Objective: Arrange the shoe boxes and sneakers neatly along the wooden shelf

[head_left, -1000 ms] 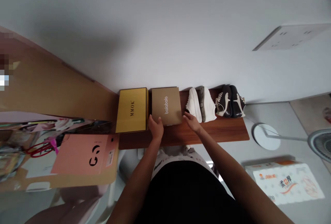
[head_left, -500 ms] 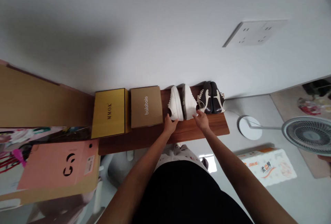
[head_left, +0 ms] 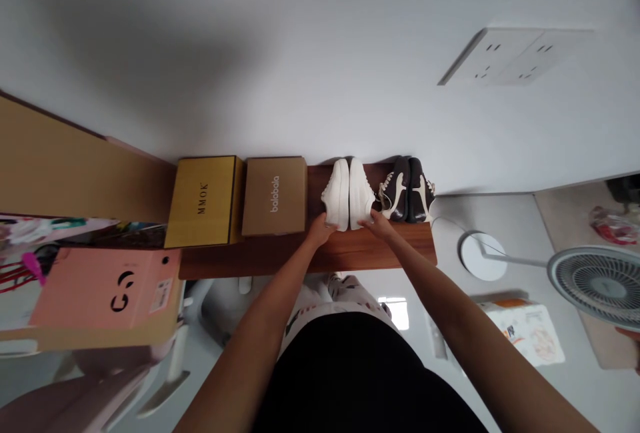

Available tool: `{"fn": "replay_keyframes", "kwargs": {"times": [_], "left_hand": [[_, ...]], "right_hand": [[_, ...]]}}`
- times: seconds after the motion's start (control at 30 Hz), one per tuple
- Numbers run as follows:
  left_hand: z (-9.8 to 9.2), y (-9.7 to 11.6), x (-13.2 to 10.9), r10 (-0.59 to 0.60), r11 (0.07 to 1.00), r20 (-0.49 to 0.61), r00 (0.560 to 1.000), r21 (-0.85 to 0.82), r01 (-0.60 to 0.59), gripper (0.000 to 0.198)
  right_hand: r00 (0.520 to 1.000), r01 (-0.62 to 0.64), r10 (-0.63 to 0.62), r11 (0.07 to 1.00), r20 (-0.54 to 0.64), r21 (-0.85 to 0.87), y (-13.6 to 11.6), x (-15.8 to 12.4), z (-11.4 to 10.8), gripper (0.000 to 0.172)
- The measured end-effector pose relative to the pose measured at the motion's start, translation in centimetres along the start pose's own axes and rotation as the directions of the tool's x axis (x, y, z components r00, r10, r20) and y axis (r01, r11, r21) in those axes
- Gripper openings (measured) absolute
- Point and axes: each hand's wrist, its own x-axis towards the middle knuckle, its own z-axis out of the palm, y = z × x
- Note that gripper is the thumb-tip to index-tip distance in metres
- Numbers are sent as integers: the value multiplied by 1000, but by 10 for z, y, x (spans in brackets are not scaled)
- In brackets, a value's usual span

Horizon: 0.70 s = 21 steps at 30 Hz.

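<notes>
White shoes [head_left: 359,193] are seen, in the head view, side by side on the shelf [head_left: 360,250] between the brown box [head_left: 275,196] and dark shoes [head_left: 421,198]. Their heels are pinched by the left hand [head_left: 320,229] and right hand [head_left: 379,225]. Alignment seems the step underway; an even release is called for next.

The sneakers [head_left: 339,194] are white, the lace-up shoes [head_left: 418,196] dark brown with cream patches.

Brown box [head_left: 275,199], white shoes [head_left: 338,194]; gap between
</notes>
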Motion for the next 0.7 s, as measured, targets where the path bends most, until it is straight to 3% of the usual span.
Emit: {"fn": "replay_keyframes", "kwargs": {"times": [0.13, 0.33, 0.5, 0.7], "left_hand": [[-3, 12, -4, 93, 966, -23, 995, 243, -85, 22], [-7, 36, -14, 134, 828, 80, 988, 538, -156, 19], [-6, 50, -22, 147, 788, 95, 985, 590, -175, 20], [2, 53, -20, 184, 804, 64, 981, 564, -188, 20]], "right_hand": [[998, 66, -67, 996, -14, -67, -14, -4, -2, 38], [999, 34, -36, 893, 4, -448, -41, -12, -4, 25], [995, 77, -14, 708, 96, -702, -63, -18, 1, 23], [983, 128, 36, 565, 180, -815, -81, -15, 10, 27]]}}
